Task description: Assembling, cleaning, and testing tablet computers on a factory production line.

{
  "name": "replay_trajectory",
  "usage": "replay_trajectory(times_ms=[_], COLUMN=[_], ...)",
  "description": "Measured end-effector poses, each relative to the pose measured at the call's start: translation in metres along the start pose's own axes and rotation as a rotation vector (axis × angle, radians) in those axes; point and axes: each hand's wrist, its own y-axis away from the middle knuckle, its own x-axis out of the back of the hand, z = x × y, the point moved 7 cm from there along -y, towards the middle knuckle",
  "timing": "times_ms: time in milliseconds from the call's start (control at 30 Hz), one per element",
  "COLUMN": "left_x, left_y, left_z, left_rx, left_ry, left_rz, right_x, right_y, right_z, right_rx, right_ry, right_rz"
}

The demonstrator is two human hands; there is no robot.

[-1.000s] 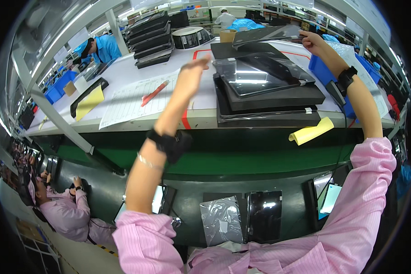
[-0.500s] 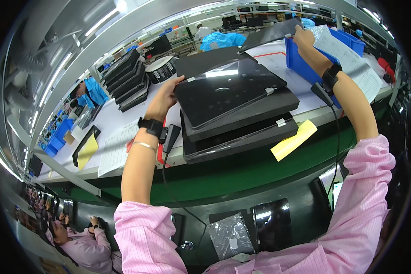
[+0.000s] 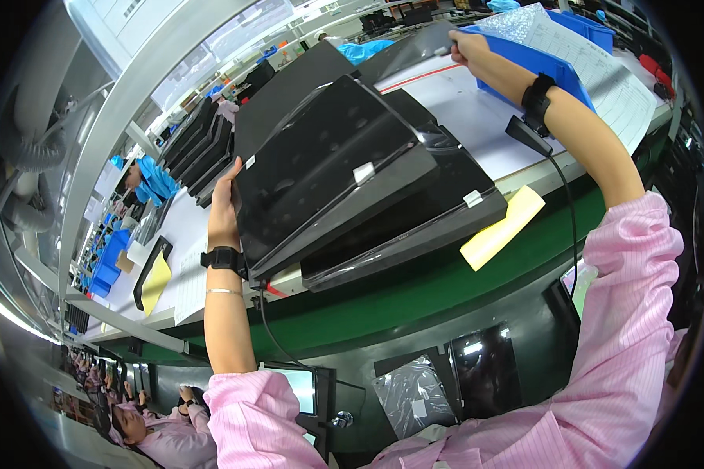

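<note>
My left hand (image 3: 224,205) is closed on the left edge of a glossy black flat panel (image 3: 328,148), which carries white tabs and lies over a thick black slab. The panel and slab sit tilted, partly overlapping a second black slab with a glossy top (image 3: 438,207) on the bench. Out to the far right, my right hand (image 3: 471,51) pinches the corner of a thin dark sheet (image 3: 414,56); the sheet is blurred and partly see-through. My left fingertips are hidden behind the panel.
Blue bins (image 3: 532,66) with paper sheets (image 3: 602,78) stand at the right. Yellow paper (image 3: 502,228) hangs over the front edge. Stacked black trays (image 3: 199,148) are at the left. A bagged item (image 3: 416,397) lies below. A cable (image 3: 574,211) hangs from my right wrist device.
My left hand has moved left, shifting and tilting the panel with its slab off the lower one. My right hand has drawn the dark sheet leftward. The view has turned somewhat.
</note>
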Motion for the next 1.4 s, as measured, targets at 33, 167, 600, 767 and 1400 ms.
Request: replay_trajectory(times_ms=[33, 167, 600, 767, 1400], left_x=[0.005, 0.037, -0.035, -0.074, -0.108], left_y=[-0.002, -0.036, -0.079, -0.051, 0.025], left_z=[0.001, -0.026, -0.079, -0.054, -0.015], left_rx=[0.000, 0.222, 0.505, 0.606, 0.548], left_ry=[-0.224, -0.192, -0.436, -0.493, 0.097], left_rz=[0.046, 0.088, 0.174, 0.191, 0.204], right_x=[-0.012, -0.046, -0.021, -0.016, -0.024], right_y=[-0.001, 0.028, 0.106, 0.169, 0.143], right_z=[0.007, 0.070, 0.018, -0.009, 0.059], right_rx=[-0.002, -0.335, 0.015, 0.625, -0.425], right_ry=[0.111, -0.068, 1.050, 0.486, 0.302], right_rz=[-0.178, -0.388, -0.721, -1.243, -0.744])
